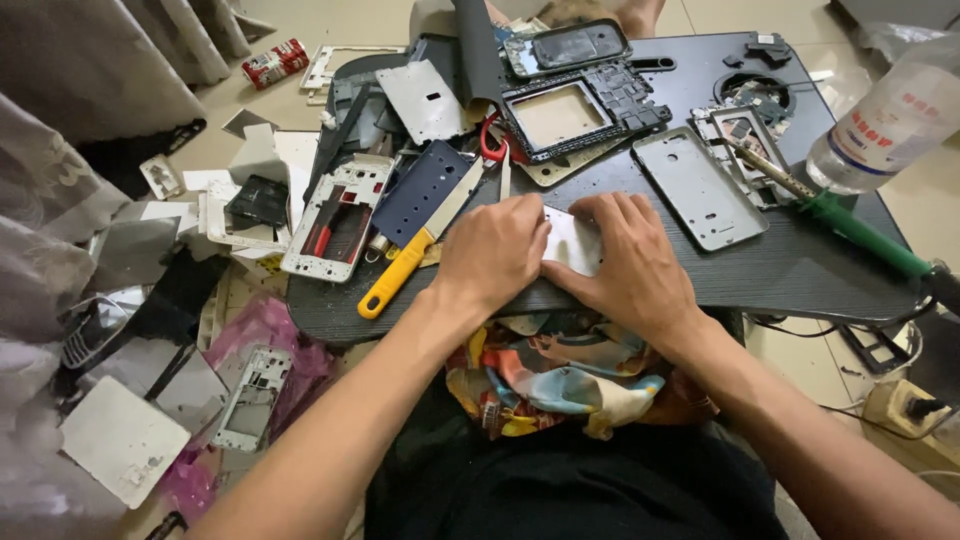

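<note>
My left hand (pixel 492 250) and my right hand (pixel 628 258) sit side by side at the near edge of the dark tabletop (pixel 800 265), both clamped on a small white plate (pixel 573 240) that lies flat between them. The left hand is curled into a loose fist over the plate's left edge; the right hand pins its right side, thumb along the lower edge. Most of the plate is hidden under my fingers, so only a pale patch shows between the two hands.

Just left of my left hand lies a knife with a yellow handle (pixel 400 275), its blade pointing away from me and resting on a dark blue perforated panel (pixel 425 190). Further left of that sits a white phone frame (pixel 335 215) with red parts inside. Just beyond my right hand lies a grey metal phone back frame (pixel 697 187), flat on the tabletop. Further out to the right are a screwdriver with a green handle (pixel 862 235) and a clear plastic bottle (pixel 890 125) lying tilted. Well beyond both hands rests a black frame with a beige rectangular window (pixel 560 115). Below my wrists, a colourful patterned cloth (pixel 555 375) lies on my lap.
</note>
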